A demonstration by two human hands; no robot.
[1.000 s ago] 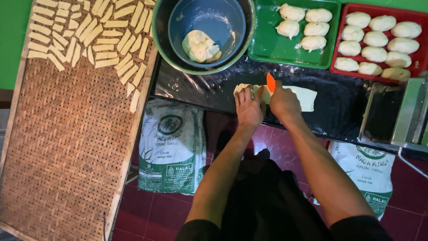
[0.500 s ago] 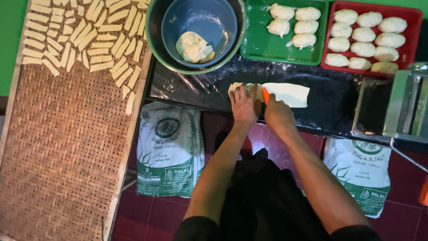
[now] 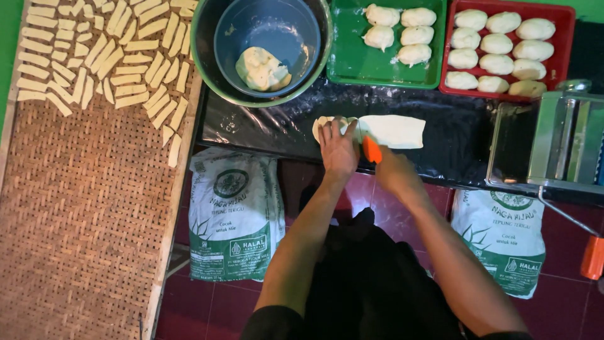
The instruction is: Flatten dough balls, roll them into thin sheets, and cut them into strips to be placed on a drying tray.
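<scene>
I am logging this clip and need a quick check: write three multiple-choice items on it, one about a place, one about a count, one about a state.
1. Where do the cut dough strips lie?
A. on the woven mat
B. in the red tray
C. in the metal machine

2. How many dough balls are in the green tray?
A. two
B. five
C. ten

3. What is the left hand doing?
A. hanging free
B. pressing flat on the dough sheet
C. gripping the bowl

Answers:
1. A, the strips are spread over the mat's upper part.
2. B, five pale balls show in that tray.
3. B, its palm and fingers rest on the sheet's end, while the right hand holds an orange-handled tool.
</scene>
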